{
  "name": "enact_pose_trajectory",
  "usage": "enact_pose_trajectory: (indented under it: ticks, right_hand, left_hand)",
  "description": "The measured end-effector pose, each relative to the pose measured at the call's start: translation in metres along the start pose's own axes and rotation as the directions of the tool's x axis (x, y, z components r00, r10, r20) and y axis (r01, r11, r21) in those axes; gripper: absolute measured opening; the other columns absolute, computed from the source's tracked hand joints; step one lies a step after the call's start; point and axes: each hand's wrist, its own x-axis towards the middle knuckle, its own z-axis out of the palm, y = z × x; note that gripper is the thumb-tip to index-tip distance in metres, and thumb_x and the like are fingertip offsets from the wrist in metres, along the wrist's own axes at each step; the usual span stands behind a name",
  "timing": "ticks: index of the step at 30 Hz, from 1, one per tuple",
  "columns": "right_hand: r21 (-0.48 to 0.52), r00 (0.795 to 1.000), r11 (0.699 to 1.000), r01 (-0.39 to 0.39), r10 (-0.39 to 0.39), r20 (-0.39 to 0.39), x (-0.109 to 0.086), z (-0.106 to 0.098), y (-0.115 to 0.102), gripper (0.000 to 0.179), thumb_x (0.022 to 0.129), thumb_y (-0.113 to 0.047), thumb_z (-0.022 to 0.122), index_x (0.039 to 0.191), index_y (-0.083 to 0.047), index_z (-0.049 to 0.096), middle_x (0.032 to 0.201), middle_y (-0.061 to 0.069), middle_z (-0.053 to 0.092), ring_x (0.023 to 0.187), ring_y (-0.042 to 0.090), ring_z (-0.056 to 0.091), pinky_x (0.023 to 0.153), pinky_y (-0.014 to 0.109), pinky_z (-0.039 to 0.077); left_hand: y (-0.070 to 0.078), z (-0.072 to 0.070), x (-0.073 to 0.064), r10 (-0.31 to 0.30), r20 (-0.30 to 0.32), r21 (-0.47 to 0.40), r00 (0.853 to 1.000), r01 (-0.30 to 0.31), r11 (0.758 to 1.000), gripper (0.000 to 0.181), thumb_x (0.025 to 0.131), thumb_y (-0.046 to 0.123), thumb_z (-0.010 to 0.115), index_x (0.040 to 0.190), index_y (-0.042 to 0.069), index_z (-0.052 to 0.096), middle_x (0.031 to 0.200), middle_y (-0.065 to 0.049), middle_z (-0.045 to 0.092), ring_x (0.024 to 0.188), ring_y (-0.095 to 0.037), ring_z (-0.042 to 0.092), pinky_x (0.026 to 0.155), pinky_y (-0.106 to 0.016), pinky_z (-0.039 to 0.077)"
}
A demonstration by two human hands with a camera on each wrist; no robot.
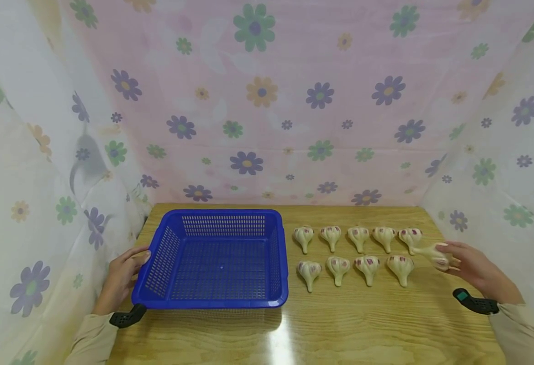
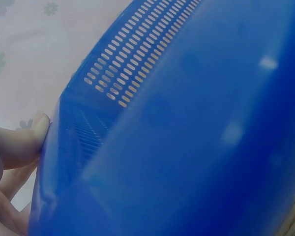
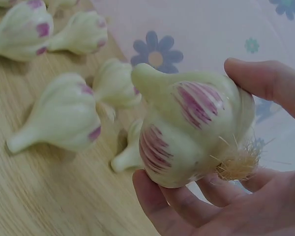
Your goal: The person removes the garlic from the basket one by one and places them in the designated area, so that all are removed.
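At the left edge of a blue plastic basket (image 1: 221, 304), my left hand (image 1: 122, 274) holds the rim. In the left wrist view the thumb (image 2: 27, 142) presses on the basket's rim (image 2: 51, 152), with the other fingers lower along its outer side. On the right, my right hand (image 1: 474, 266) grips a garlic bulb (image 3: 191, 123) between thumb and fingers. This bulb is pale with purple streaks and a tuft of dry roots; its stem points left, away from the palm. More garlic bulbs (image 1: 369, 268) lie in two rows left of that hand, stems toward me.
The wooden table (image 1: 340, 324) carries the basket on its left half and the bulbs on its right. Flowered cloth (image 1: 289, 101) hangs behind it and on both sides. Dark wrist devices (image 1: 476, 304) sit on both arms.
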Motion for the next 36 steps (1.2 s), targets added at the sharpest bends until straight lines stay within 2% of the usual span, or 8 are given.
enact_pose_trajectory:
  ticks: [6, 12, 17, 23, 28, 30, 33, 36]
  right_hand:
    - [0.025, 0.996, 0.996, -0.083, 0.082, 0.028, 0.000, -0.010, 0.003, 0.021, 0.101, -0.024, 0.045, 0.122, -0.021, 0.041, 0.136, 0.021, 0.015, 0.092, 0.008, 0.056, 0.086, 0.042, 0.049]
    - [0.101, 0.992, 0.989, -0.109, 0.101, 0.081, 0.001, -0.022, 0.007, 0.015, 0.102, -0.022, 0.043, 0.108, -0.034, 0.050, 0.125, -0.001, 0.030, 0.095, 0.017, 0.058, 0.090, 0.048, 0.047]
    - [0.148, 0.986, 0.980, -0.135, 0.118, 0.118, 0.003, -0.028, 0.009, 0.024, 0.102, -0.020, 0.042, 0.103, -0.037, 0.059, 0.141, 0.021, -0.003, 0.095, 0.017, 0.058, 0.093, 0.052, 0.043]
    - [0.081, 0.985, 0.983, -0.162, 0.157, 0.064, 0.004, -0.030, 0.008, 0.012, 0.101, -0.022, 0.047, 0.109, -0.026, 0.055, 0.122, 0.008, 0.034, 0.093, 0.016, 0.059, 0.093, 0.052, 0.044]
    - [-0.114, 0.981, 0.976, -0.187, 0.192, 0.033, 0.007, -0.030, 0.006, 0.052, 0.100, -0.031, 0.046, 0.139, 0.000, 0.029, 0.133, 0.027, 0.028, 0.096, 0.016, 0.060, 0.093, 0.052, 0.043]
    - [-0.153, 0.980, 0.971, -0.184, 0.194, 0.054, 0.007, -0.031, 0.006, 0.048, 0.101, -0.032, 0.045, 0.139, -0.003, 0.035, 0.129, 0.019, 0.040, 0.095, 0.018, 0.060, 0.091, 0.050, 0.045]
    - [-0.139, 0.977, 0.979, -0.150, 0.168, 0.130, 0.007, -0.035, 0.006, 0.021, 0.102, -0.025, 0.043, 0.117, -0.022, 0.058, 0.112, -0.006, 0.051, 0.090, 0.020, 0.059, 0.085, 0.046, 0.048]
    - [-0.134, 0.970, 0.983, -0.123, 0.148, 0.194, 0.010, -0.035, 0.008, 0.021, 0.102, -0.019, 0.043, 0.107, -0.028, 0.061, 0.105, -0.009, 0.054, 0.083, 0.018, 0.058, 0.079, 0.043, 0.050]
  left_hand:
    - [0.000, 0.001, -0.001, 0.004, -0.002, 0.007, 1.000, -0.004, 1.000, 0.055, 0.093, 0.033, 0.061, 0.139, 0.008, 0.043, 0.087, 0.009, 0.066, 0.078, -0.012, 0.064, 0.067, -0.033, 0.053]
    - [0.000, 0.002, 0.000, -0.007, -0.007, 0.004, 1.000, 0.007, 1.000, 0.055, 0.092, 0.033, 0.061, 0.138, 0.009, 0.043, 0.087, 0.009, 0.066, 0.078, -0.012, 0.063, 0.067, -0.033, 0.053]
    - [0.000, 0.001, 0.000, -0.005, -0.005, -0.003, 1.000, 0.005, 1.000, 0.054, 0.093, 0.033, 0.061, 0.138, 0.009, 0.044, 0.087, 0.009, 0.066, 0.078, -0.012, 0.063, 0.066, -0.033, 0.053]
    - [0.000, 0.000, 0.000, -0.011, 0.005, -0.024, 1.000, 0.011, 1.000, 0.054, 0.093, 0.033, 0.061, 0.138, 0.010, 0.043, 0.087, 0.008, 0.066, 0.077, -0.013, 0.064, 0.066, -0.033, 0.054]
    - [0.000, -0.001, -0.001, -0.009, 0.013, -0.032, 1.000, 0.009, 0.999, 0.055, 0.093, 0.034, 0.061, 0.139, 0.010, 0.043, 0.088, 0.007, 0.066, 0.078, -0.013, 0.064, 0.067, -0.034, 0.054]
    - [0.000, -0.001, -0.001, -0.008, 0.010, -0.026, 1.000, 0.008, 1.000, 0.055, 0.092, 0.034, 0.062, 0.138, 0.010, 0.043, 0.088, 0.007, 0.066, 0.078, -0.013, 0.064, 0.066, -0.034, 0.054]
    - [0.000, 0.000, -0.001, -0.009, 0.004, -0.020, 1.000, 0.010, 1.000, 0.055, 0.092, 0.034, 0.062, 0.138, 0.010, 0.044, 0.087, 0.008, 0.067, 0.077, -0.013, 0.064, 0.065, -0.033, 0.054]
    - [0.001, 0.000, -0.001, -0.010, 0.003, -0.016, 1.000, 0.010, 1.000, 0.054, 0.092, 0.034, 0.062, 0.138, 0.011, 0.045, 0.088, 0.007, 0.067, 0.076, -0.013, 0.064, 0.065, -0.034, 0.054]
